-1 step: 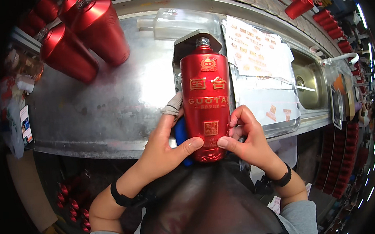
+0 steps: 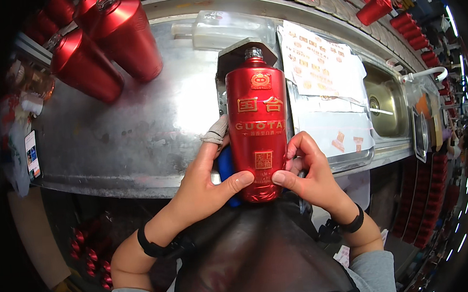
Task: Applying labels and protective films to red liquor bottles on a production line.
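Observation:
A glossy red bottle (image 2: 256, 112) with gold lettering and a clear glass neck lies in front of me, its base toward my body. My left hand (image 2: 212, 182) grips its lower left side, the thumb pressed on the front; a pale cloth cover (image 2: 216, 130) sits on one fingertip. On the lower right side, my right hand (image 2: 309, 171) holds it with thumb on the front and fingers curled at the edge. The bottle's neck end rests on a dark angular support (image 2: 229, 57). Something blue (image 2: 225, 165) shows between my left hand and the bottle.
Several red bottles (image 2: 125, 40) stand at the far left of the metal worktop (image 2: 121, 137). Right of the bottle lie sheets of gold decals (image 2: 320, 60) on a tray, then a sink (image 2: 387, 104). A clear block-shaped container (image 2: 232, 28) lies behind; a phone (image 2: 32, 153) is left.

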`<action>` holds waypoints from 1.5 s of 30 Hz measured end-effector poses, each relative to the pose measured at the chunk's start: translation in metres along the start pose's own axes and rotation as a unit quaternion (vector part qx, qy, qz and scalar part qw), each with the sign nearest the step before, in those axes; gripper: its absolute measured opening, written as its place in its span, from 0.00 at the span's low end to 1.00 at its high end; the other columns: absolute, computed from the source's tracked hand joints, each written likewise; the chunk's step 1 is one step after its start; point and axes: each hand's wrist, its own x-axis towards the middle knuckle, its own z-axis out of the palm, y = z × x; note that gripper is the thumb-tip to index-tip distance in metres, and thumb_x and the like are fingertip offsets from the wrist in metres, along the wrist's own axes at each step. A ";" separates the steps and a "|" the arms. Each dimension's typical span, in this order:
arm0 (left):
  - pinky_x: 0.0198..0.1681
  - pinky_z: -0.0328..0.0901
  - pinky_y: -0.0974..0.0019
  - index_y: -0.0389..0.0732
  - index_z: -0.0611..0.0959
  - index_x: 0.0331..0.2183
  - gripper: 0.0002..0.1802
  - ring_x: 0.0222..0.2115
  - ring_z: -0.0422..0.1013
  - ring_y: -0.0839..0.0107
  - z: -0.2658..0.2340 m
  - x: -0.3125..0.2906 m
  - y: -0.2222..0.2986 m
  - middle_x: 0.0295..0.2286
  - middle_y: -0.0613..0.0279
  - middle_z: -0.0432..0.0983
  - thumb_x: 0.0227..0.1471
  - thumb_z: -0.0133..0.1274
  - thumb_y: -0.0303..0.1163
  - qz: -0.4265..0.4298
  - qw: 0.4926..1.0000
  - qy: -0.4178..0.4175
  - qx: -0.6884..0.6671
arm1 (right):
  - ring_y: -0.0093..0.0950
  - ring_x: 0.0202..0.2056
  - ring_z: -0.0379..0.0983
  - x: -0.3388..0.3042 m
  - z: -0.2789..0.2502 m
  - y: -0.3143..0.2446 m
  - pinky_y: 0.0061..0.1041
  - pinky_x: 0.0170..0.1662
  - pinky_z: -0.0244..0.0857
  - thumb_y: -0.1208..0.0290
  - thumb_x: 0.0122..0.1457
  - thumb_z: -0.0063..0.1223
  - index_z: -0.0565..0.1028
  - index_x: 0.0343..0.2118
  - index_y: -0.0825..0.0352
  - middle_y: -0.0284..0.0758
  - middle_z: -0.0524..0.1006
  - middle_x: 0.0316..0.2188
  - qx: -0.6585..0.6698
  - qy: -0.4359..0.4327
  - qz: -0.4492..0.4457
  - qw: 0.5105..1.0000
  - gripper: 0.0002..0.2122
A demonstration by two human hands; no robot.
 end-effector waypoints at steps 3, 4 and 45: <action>0.66 0.47 0.58 0.29 0.46 0.65 0.53 0.65 0.51 0.56 -0.004 -0.002 0.000 0.63 0.43 0.52 0.53 0.63 0.36 -0.004 1.000 0.002 0.000 | 0.10 0.24 0.63 0.002 -0.011 -0.009 0.10 0.25 0.57 0.70 0.56 0.64 0.69 0.32 0.64 0.25 0.69 0.24 0.069 0.007 0.095 0.993 0.12; 0.66 0.48 0.58 0.28 0.47 0.65 0.54 0.65 0.51 0.56 -0.005 -0.004 0.001 0.63 0.43 0.52 0.52 0.63 0.37 -0.006 1.000 0.002 0.001 | 0.12 0.22 0.66 0.003 -0.020 -0.013 0.13 0.24 0.60 0.70 0.59 0.59 0.72 0.30 0.64 0.27 0.72 0.23 0.090 0.031 0.129 0.987 0.07; 0.59 0.33 0.26 0.63 0.83 0.49 0.21 0.67 0.42 0.45 -0.006 0.003 0.032 0.66 0.48 0.48 0.53 0.54 0.52 0.201 0.850 -0.015 0.487 | 0.34 0.31 0.73 -0.025 -0.015 -0.033 0.33 0.35 0.65 0.79 0.40 0.63 0.79 0.34 0.65 0.33 0.78 0.32 -0.302 -0.069 -0.417 0.855 0.13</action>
